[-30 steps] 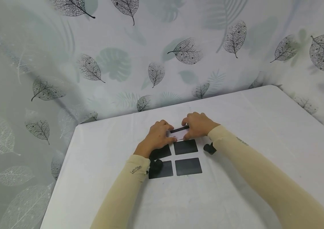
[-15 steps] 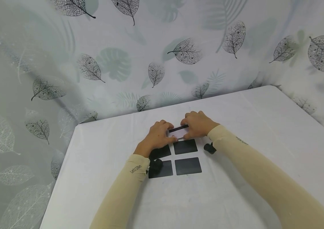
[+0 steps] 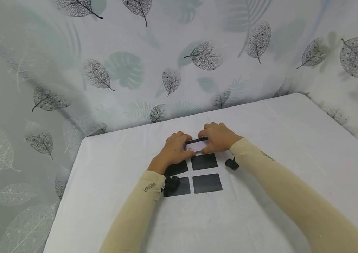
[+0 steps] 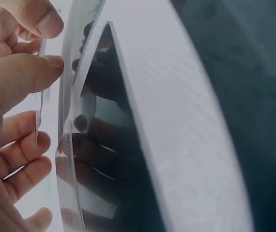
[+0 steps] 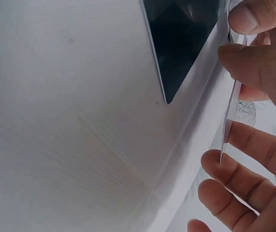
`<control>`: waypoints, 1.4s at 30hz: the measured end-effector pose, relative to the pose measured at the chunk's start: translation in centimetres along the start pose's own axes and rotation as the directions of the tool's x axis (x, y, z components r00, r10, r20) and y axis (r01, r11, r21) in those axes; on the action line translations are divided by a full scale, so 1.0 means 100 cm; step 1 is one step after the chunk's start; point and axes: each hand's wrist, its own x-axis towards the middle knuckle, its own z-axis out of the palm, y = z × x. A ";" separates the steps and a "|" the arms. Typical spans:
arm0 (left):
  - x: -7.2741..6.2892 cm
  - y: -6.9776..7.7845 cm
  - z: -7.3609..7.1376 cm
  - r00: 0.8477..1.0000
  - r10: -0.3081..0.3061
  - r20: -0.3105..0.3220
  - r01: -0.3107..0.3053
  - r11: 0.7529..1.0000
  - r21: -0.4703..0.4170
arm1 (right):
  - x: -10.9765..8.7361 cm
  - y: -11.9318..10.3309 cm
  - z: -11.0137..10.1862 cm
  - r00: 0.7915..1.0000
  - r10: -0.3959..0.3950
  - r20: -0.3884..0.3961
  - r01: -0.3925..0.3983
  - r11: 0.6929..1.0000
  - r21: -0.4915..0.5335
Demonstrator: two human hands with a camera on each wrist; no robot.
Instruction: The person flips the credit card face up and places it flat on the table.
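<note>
Both hands hold one thin pale card (image 3: 197, 146) with a black stripe along its far edge, just beyond the dark cards. My left hand (image 3: 173, 149) pinches its left end between thumb and fingers. At the right end, my right hand (image 3: 219, 137) grips it the same way. The left wrist view shows the card edge-on (image 4: 38, 116) between thumb and fingers. Fingers stand behind the card's thin edge (image 5: 230, 116) in the right wrist view. Closest to the hands lie a dark card (image 3: 204, 161) and another (image 3: 179, 169), the latter partly hidden under my left hand.
Two more dark cards, one at the left (image 3: 183, 186) and one at the right (image 3: 207, 183), form the nearer row on the white table (image 3: 245, 218). Black wrist cameras hang below the left sleeve (image 3: 173, 182) and right sleeve (image 3: 231, 164). A leaf-patterned curtain (image 3: 125, 70) borders the table.
Both hands keep their grip on the pale card. The card has shifted very slightly left and away; the dark cards lie as before.
</note>
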 end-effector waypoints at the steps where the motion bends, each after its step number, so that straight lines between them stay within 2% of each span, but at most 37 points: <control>1: 0.000 0.000 0.000 1.000 0.000 -0.002 0.000 1.000 -0.005 | 0.000 0.000 0.000 1.000 -0.001 -0.001 0.001 1.000 0.002; 17: 0.000 0.000 -0.002 1.000 -0.018 -0.012 0.017 0.994 -0.105 | -0.001 -0.004 0.001 1.000 0.000 -0.018 0.001 0.999 0.033; 27: -0.002 -0.001 -0.006 1.000 -0.028 -0.013 0.025 0.974 -0.225 | -0.003 -0.005 0.001 0.998 -0.033 -0.048 0.037 0.997 0.068; 42: -0.003 -0.003 -0.006 0.999 -0.015 -0.040 0.002 0.946 -0.324 | -0.004 -0.005 0.002 0.998 -0.028 -0.057 0.036 0.989 0.143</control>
